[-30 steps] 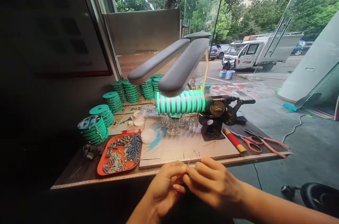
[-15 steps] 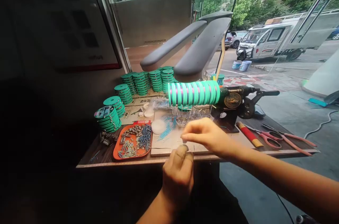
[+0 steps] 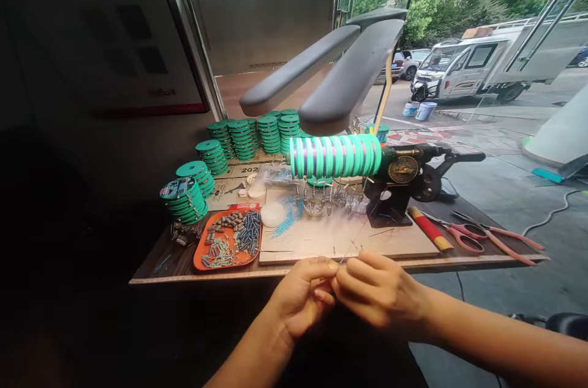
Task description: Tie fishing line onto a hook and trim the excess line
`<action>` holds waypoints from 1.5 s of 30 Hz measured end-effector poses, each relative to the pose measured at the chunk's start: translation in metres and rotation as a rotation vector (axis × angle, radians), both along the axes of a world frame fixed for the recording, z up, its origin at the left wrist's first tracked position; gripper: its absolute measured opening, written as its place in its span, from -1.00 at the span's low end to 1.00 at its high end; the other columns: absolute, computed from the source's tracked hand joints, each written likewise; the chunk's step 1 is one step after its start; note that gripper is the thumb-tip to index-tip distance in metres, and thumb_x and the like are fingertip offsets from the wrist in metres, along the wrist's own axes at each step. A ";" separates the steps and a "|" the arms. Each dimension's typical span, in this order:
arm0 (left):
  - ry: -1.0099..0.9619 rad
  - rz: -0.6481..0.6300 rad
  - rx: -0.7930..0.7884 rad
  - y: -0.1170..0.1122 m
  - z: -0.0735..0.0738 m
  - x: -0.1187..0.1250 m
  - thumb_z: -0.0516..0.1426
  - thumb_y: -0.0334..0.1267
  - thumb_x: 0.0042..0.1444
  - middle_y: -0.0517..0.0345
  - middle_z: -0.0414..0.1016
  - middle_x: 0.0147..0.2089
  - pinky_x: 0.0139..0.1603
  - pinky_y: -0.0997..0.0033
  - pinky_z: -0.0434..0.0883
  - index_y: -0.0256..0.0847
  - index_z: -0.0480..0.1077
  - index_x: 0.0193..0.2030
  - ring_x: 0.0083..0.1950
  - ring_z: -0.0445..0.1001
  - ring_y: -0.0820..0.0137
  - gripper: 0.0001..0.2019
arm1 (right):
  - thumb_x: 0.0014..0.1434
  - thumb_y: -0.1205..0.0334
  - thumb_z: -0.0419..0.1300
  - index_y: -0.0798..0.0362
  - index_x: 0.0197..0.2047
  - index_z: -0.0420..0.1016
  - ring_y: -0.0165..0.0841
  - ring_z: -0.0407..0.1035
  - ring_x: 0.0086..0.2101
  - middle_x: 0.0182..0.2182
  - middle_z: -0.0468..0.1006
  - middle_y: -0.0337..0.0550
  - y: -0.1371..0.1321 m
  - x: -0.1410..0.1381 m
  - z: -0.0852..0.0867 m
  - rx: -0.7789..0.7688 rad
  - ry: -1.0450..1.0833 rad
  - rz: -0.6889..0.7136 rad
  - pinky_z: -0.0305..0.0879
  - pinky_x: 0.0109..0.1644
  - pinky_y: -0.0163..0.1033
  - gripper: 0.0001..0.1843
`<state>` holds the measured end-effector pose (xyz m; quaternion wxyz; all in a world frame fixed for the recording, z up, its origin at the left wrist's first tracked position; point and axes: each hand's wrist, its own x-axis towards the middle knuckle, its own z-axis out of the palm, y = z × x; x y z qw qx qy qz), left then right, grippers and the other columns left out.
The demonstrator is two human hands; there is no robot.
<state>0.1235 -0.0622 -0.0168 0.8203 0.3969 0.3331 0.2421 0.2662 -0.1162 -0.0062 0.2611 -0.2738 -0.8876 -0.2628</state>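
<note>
My left hand (image 3: 303, 296) and my right hand (image 3: 381, 290) meet just past the table's front edge, their fingertips pinched together. A thin fishing line (image 3: 342, 253) shows at the fingertips; whatever else they hold is too small to make out. Beyond them, a row of bright green line spools (image 3: 335, 156) is mounted on the shaft of a hand-cranked winder (image 3: 404, 167). Small metal rig parts (image 3: 325, 192) dangle on lines under the spools. A round dish of small beads (image 3: 315, 207) stands on the pale board (image 3: 316, 244) below.
To the left, an orange tray (image 3: 197, 256) carries sinkers and small tubes. Stacked green spools (image 3: 184, 201) line the back left. A red-and-yellow roll (image 3: 430, 229), scissors (image 3: 466, 238) and pliers (image 3: 505, 238) lie on the right. A grey two-armed lamp (image 3: 340, 88) overhangs the winder.
My right hand has come down from above the board to join the left at the table edge. The left hand has turned, its thumb side now upward. The view has shifted slightly.
</note>
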 end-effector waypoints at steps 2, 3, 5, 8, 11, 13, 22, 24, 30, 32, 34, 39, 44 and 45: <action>0.008 0.023 0.023 -0.002 -0.001 0.000 0.16 -0.31 -0.26 0.34 0.02 -0.60 -0.65 0.67 -0.09 -0.28 0.19 -0.61 -0.62 -0.05 0.66 -0.81 | 0.20 0.49 -0.14 0.16 -0.52 0.41 -0.37 0.19 -0.55 -0.59 0.38 -0.16 0.000 -0.006 -0.005 -0.077 0.014 0.020 -0.05 -0.51 -0.22 -0.62; 0.026 0.049 0.066 -0.004 -0.001 0.000 0.16 -0.33 -0.23 0.33 0.05 -0.60 -0.65 0.65 -0.06 -0.29 0.22 -0.60 -0.62 -0.02 0.65 -0.84 | 0.21 0.49 -0.15 0.15 -0.52 0.40 -0.38 0.18 -0.55 -0.60 0.38 -0.16 0.000 -0.008 -0.006 -0.153 0.034 0.043 -0.03 -0.51 -0.23 -0.60; 0.128 0.130 0.334 -0.006 -0.003 -0.002 0.15 -0.40 -0.17 0.25 0.19 -0.57 -0.60 0.61 0.08 -0.30 0.28 -0.57 -0.57 0.13 0.58 -0.91 | 0.22 0.46 -0.17 0.14 -0.55 0.37 -0.39 0.19 -0.53 -0.61 0.38 -0.17 0.000 -0.011 -0.002 -0.341 0.136 0.142 0.06 -0.49 -0.26 -0.59; 0.357 0.301 1.115 -0.010 -0.012 -0.006 0.06 -0.49 -0.04 0.09 0.37 -0.44 -0.40 0.49 0.29 -0.28 0.36 -0.51 -0.38 0.34 0.41 -0.88 | 0.20 0.36 -0.06 0.14 -0.52 0.39 -0.43 0.24 -0.51 -0.58 0.42 -0.18 0.010 -0.012 0.017 -0.684 0.452 0.203 0.15 -0.44 -0.34 -0.67; 0.509 0.499 1.756 -0.012 -0.023 -0.010 0.01 -0.54 0.03 -0.07 0.45 -0.29 -0.25 0.37 0.37 -0.30 0.42 -0.31 -0.24 0.42 0.29 -0.81 | 0.09 0.31 0.11 0.15 -0.49 0.41 -0.46 0.28 -0.51 -0.56 0.43 -0.23 0.038 -0.014 0.037 -1.069 0.794 0.035 0.19 -0.42 -0.37 -0.84; 0.561 0.560 1.955 -0.013 -0.026 -0.011 0.02 -0.57 0.01 -0.15 0.46 -0.22 -0.23 0.34 0.38 -0.33 0.42 -0.23 -0.21 0.43 0.25 -0.77 | 0.02 0.30 0.15 0.16 -0.52 0.38 -0.46 0.28 -0.54 -0.60 0.41 -0.25 0.059 -0.019 0.042 -1.213 0.860 -0.017 0.20 -0.46 -0.37 -0.86; 0.082 0.101 0.152 0.000 0.001 -0.006 0.17 -0.33 -0.18 0.28 0.14 -0.58 -0.65 0.65 -0.02 -0.29 0.28 -0.58 -0.60 0.03 0.63 -0.87 | 0.18 0.39 -0.02 0.15 -0.41 0.42 -0.41 0.18 -0.54 -0.55 0.40 -0.17 0.023 -0.004 0.026 -0.392 0.368 -0.022 0.05 -0.48 -0.29 -0.77; 0.012 0.027 0.014 0.004 0.003 -0.005 0.19 -0.31 -0.28 0.33 0.05 -0.59 -0.66 0.68 -0.10 -0.29 0.20 -0.63 -0.61 -0.03 0.66 -0.80 | 0.20 0.47 -0.10 0.17 -0.47 0.43 -0.39 0.16 -0.56 -0.58 0.39 -0.15 0.010 0.002 0.017 -0.095 0.110 0.001 -0.02 -0.51 -0.25 -0.66; -0.005 0.023 0.048 -0.001 -0.003 -0.002 0.18 -0.29 -0.27 0.35 0.01 -0.61 -0.66 0.67 -0.09 -0.29 0.19 -0.62 -0.63 -0.05 0.67 -0.80 | 0.20 0.49 -0.15 0.17 -0.53 0.41 -0.37 0.18 -0.58 -0.60 0.39 -0.15 0.003 -0.011 -0.007 -0.108 0.030 0.050 -0.02 -0.53 -0.23 -0.59; 0.041 0.098 0.196 -0.005 -0.004 -0.003 0.17 -0.35 -0.20 0.28 0.14 -0.57 -0.64 0.63 0.01 -0.30 0.26 -0.59 -0.60 0.06 0.63 -0.86 | 0.22 0.48 -0.19 0.15 -0.56 0.38 -0.39 0.19 -0.56 -0.62 0.38 -0.16 0.001 -0.016 -0.005 -0.274 0.122 0.132 0.07 -0.51 -0.26 -0.56; 0.165 0.203 0.579 -0.008 -0.006 -0.006 0.14 -0.43 -0.11 0.17 0.28 -0.48 -0.55 0.58 0.17 -0.29 0.32 -0.56 -0.50 0.22 0.53 -0.92 | 0.23 0.43 -0.16 0.14 -0.55 0.38 -0.42 0.23 -0.53 -0.60 0.40 -0.17 0.003 -0.018 0.007 -0.501 0.295 0.213 0.16 -0.46 -0.32 -0.58; 0.485 0.509 1.736 -0.010 -0.019 -0.013 0.01 -0.57 0.02 -0.09 0.44 -0.27 -0.24 0.36 0.37 -0.32 0.42 -0.30 -0.22 0.42 0.29 -0.80 | 0.08 0.28 0.11 0.14 -0.49 0.40 -0.45 0.31 -0.50 -0.55 0.45 -0.23 0.043 -0.018 0.042 -1.120 0.780 0.005 0.24 -0.40 -0.37 -0.84; 0.473 0.476 1.796 -0.013 -0.019 -0.012 0.03 -0.58 0.00 -0.07 0.47 -0.34 -0.26 0.36 0.36 -0.32 0.43 -0.35 -0.28 0.41 0.30 -0.81 | 0.02 0.25 0.12 0.16 -0.56 0.36 -0.48 0.22 -0.63 -0.66 0.37 -0.27 0.076 -0.026 0.038 -1.225 0.739 -0.035 0.16 -0.57 -0.39 -0.80; 0.427 0.433 1.598 -0.013 -0.015 -0.011 0.04 -0.56 0.00 -0.01 0.45 -0.39 -0.29 0.40 0.34 -0.30 0.43 -0.41 -0.32 0.39 0.34 -0.83 | 0.02 0.25 0.12 0.16 -0.54 0.36 -0.48 0.22 -0.62 -0.65 0.38 -0.26 0.073 -0.025 0.036 -1.215 0.737 -0.045 0.15 -0.56 -0.39 -0.82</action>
